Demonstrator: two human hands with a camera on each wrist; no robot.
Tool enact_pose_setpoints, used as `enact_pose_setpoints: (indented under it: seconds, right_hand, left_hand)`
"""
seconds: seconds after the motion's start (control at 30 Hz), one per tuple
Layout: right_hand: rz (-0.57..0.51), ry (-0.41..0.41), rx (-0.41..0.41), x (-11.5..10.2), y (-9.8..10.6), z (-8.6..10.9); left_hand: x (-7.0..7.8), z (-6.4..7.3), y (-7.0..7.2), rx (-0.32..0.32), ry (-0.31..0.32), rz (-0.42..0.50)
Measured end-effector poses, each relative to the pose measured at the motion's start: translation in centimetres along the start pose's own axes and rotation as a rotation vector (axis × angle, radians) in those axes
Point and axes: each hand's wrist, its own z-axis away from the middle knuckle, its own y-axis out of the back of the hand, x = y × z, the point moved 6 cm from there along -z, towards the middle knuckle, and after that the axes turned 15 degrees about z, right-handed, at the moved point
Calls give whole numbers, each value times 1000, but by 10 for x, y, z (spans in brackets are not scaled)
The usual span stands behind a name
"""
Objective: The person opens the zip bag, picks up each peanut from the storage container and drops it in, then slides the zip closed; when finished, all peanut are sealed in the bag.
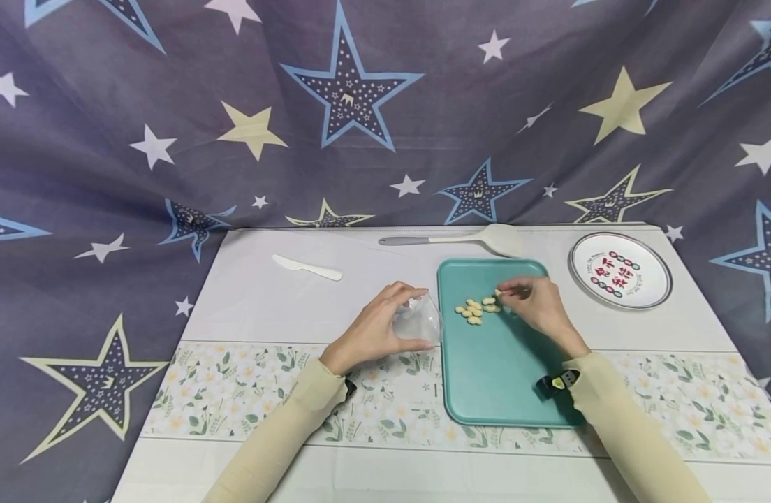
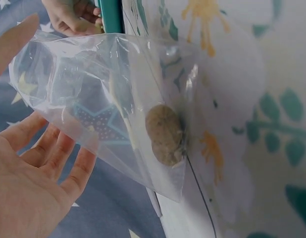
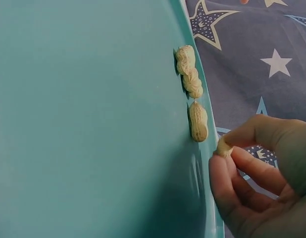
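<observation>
My left hand [image 1: 376, 328] holds a clear plastic bag [image 1: 420, 321] by its mouth, thumb and fingers spread apart at the rim. Inside the bag, in the left wrist view, lies one peanut [image 2: 165, 134] near the bottom. Over the green tray [image 1: 486, 377], my right hand [image 1: 539, 304] pinches a peanut [image 3: 224, 148] between thumb and fingertips. Several unshelled peanuts [image 1: 473, 307] lie grouped on the tray, just left of that hand. Up close in the right wrist view, a few peanuts [image 3: 198, 121] rest on the tray surface, apart from the fingers.
A white plastic knife [image 1: 306, 267] lies at the back left of the table. Behind the tray is a spatula [image 1: 498, 239] with a grey-tipped handle. A white plate [image 1: 621, 271] with red lettering sits at the back right. Star-patterned cloth [image 1: 385, 168] hangs along the table's far edge.
</observation>
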Motion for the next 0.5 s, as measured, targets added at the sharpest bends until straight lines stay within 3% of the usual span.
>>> enact_pose_setpoints:
  seconds: [0.5]
  right_hand:
    - [-32, 84, -24, -17, -2, 7]
  left_hand:
    - [-1, -2, -3, -4, -3, 19]
